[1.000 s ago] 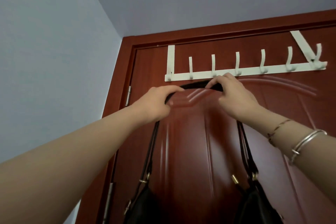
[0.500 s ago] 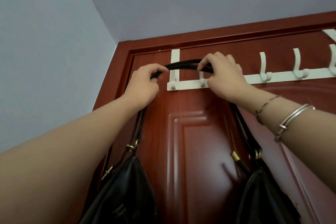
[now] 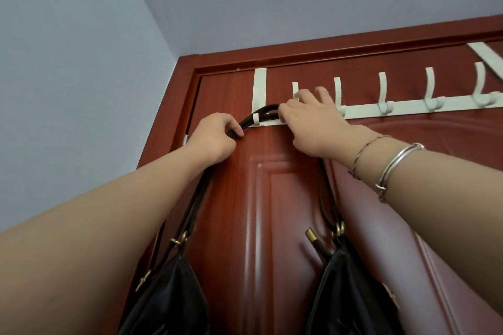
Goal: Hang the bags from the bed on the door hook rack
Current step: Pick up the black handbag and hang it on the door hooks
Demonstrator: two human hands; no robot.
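Observation:
A black leather bag (image 3: pixel 168 296) with brass fittings hangs low against the door, its two sides showing under my arms. Its black strap (image 3: pixel 262 114) lies over the leftmost hook of the white over-door hook rack (image 3: pixel 402 109). My left hand (image 3: pixel 215 139) grips the strap just left of that hook. My right hand (image 3: pixel 313 122) pinches the strap right of the hook, its other fingers spread against the rack.
The red-brown door (image 3: pixel 272 212) fills the lower view, its frame meeting a pale blue wall (image 3: pixel 68 90) on the left. Several bare white hooks (image 3: pixel 383 95) run to the right along the rack. A hinge (image 3: pixel 185 140) shows at the door's left edge.
The strap went up over the rack's left end and came down onto the leftmost hook. Both hands lowered slightly with it, and my right fingers spread.

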